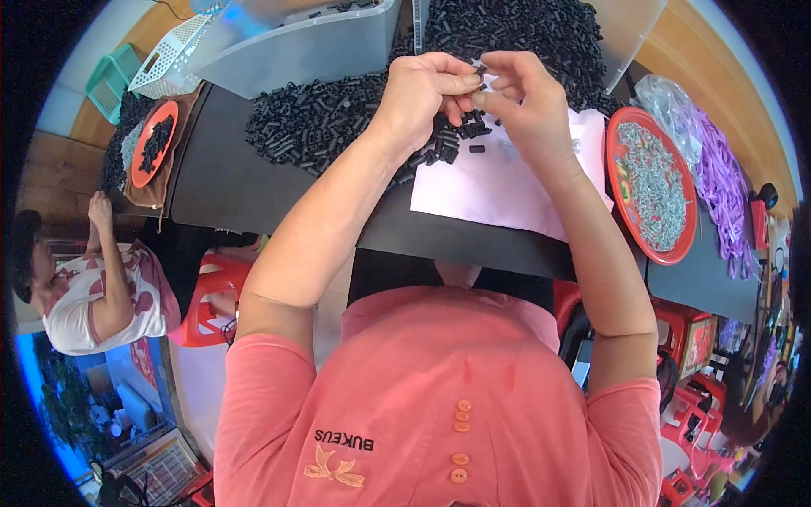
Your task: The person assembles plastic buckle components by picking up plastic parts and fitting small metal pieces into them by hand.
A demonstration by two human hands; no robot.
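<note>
Both hands meet above a light pink sheet (498, 201) on the dark table. My left hand (422, 95) is closed, its thumb and forefinger pinching a small black plastic piece (481, 71). Against the same piece, the thumb and fingers of my right hand (530, 106) are closed too. Fingers partly cover the piece, so its full shape is hidden. Below the hands, several loose black pieces (477, 149) lie on the sheet. A large heap of similar black pieces (312, 127) spreads to the left of them.
Behind the heap stand a translucent bin (312, 52) and another heap of black pieces (515, 29). A red tray of small silvery parts (650, 188) sits at right, beside purple straps (718, 182). At far left, a person (110, 296) sits near a red plate (172, 110).
</note>
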